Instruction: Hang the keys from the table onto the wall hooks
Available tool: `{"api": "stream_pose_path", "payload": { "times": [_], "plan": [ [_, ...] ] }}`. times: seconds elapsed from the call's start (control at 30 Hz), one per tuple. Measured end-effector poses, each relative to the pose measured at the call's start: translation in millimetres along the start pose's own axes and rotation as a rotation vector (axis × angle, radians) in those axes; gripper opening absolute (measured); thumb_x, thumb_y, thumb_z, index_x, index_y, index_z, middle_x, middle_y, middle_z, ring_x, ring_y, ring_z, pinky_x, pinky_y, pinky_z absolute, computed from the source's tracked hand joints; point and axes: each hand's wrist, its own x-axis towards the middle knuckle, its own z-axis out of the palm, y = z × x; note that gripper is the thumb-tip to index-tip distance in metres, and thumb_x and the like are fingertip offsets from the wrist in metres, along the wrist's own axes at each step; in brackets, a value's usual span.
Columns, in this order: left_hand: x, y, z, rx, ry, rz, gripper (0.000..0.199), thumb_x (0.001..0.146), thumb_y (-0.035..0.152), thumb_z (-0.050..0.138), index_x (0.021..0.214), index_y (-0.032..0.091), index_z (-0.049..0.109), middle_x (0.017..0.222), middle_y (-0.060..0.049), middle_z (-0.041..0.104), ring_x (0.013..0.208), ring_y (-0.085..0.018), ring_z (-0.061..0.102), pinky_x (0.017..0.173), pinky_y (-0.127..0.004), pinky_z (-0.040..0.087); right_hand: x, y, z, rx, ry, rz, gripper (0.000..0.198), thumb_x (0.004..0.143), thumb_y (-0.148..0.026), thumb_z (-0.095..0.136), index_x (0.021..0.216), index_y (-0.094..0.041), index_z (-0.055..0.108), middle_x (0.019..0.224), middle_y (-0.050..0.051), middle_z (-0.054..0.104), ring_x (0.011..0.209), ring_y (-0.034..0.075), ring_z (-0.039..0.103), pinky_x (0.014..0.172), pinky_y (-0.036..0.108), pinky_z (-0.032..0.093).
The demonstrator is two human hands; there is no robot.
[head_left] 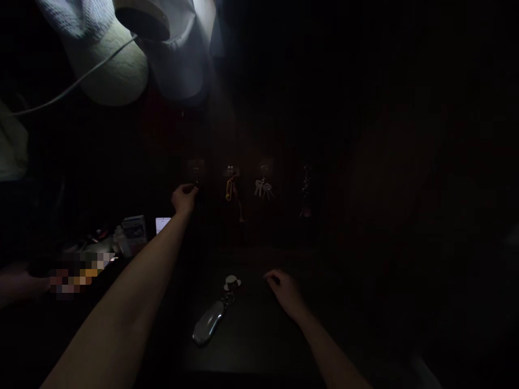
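Observation:
My left hand (184, 198) reaches up to the leftmost wall hook (196, 168), its thumb and fingers pinched together just below it. Whatever lies between those fingertips is too dark and small to make out. Lower down, my right hand (283, 289) hovers over or rests on the dark surface, fingers loosely curled, with nothing visible in them. To its left lies a shiny grey car key fob (208, 323) with a metal ring (229, 298) and a pale rounded charm (232, 282). Neither hand touches the fob.
More hooks hold a yellow lanyard loop (229, 190), a bunch of keys (264, 189) and a dim keychain (306, 189). Pale caps (109, 70) hang upper left beside a white cord (81, 81). A lit phone (162, 225), a box (135, 229) and another person's hand (22, 283) are at left.

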Motion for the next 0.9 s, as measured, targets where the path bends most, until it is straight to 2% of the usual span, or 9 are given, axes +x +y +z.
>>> {"api": "stream_pose_path", "payload": {
  "times": [0.27, 0.57, 0.7, 0.9],
  "plan": [
    [-8.6, -10.2, -3.1, -0.058, -0.032, -0.010, 0.027, 0.069, 0.023, 0.064, 0.095, 0.017, 0.067, 0.097, -0.004, 0.070, 0.093, -0.017, 0.062, 0.084, -0.026, 0.046, 0.6, -0.2, 0.5, 0.004, 0.004, -0.009, 0.020, 0.076, -0.020, 0.044, 0.076, -0.020, 0.065, 0.086, 0.004, 0.067, 0.087, 0.018, 0.061, 0.082, 0.029, 0.042],
    [-30.5, -41.5, -4.2, -0.122, -0.109, -0.039, 0.031, 0.068, 0.021, 0.063, 0.099, 0.017, 0.066, 0.100, -0.006, 0.069, 0.096, -0.020, 0.062, 0.087, -0.032, 0.047, 1.8, 2.6, 1.2, -0.020, 0.002, -0.031, 0.022, 0.075, -0.022, 0.043, 0.076, -0.020, 0.065, 0.086, 0.004, 0.067, 0.087, 0.019, 0.061, 0.081, 0.031, 0.043],
    [-42.4, -51.9, -5.8, -0.121, -0.131, -0.074, 0.030, 0.068, 0.020, 0.064, 0.098, 0.018, 0.066, 0.101, -0.006, 0.069, 0.097, -0.020, 0.061, 0.089, -0.034, 0.045, 0.8, 0.9, 0.4, -0.021, -0.007, 0.001, 0.022, 0.075, -0.022, 0.043, 0.076, -0.022, 0.065, 0.087, 0.004, 0.067, 0.088, 0.018, 0.061, 0.081, 0.030, 0.043],
    [-70.4, -72.9, -9.4, -0.218, -0.261, -0.125, 0.030, 0.069, 0.024, 0.062, 0.098, 0.019, 0.065, 0.101, -0.007, 0.068, 0.094, -0.020, 0.062, 0.084, -0.035, 0.048, 1.4, 3.5, 1.7, -0.013, -0.006, -0.005, 0.022, 0.075, -0.023, 0.043, 0.076, -0.022, 0.065, 0.088, 0.003, 0.066, 0.088, 0.018, 0.060, 0.083, 0.031, 0.043]
  ]
}}
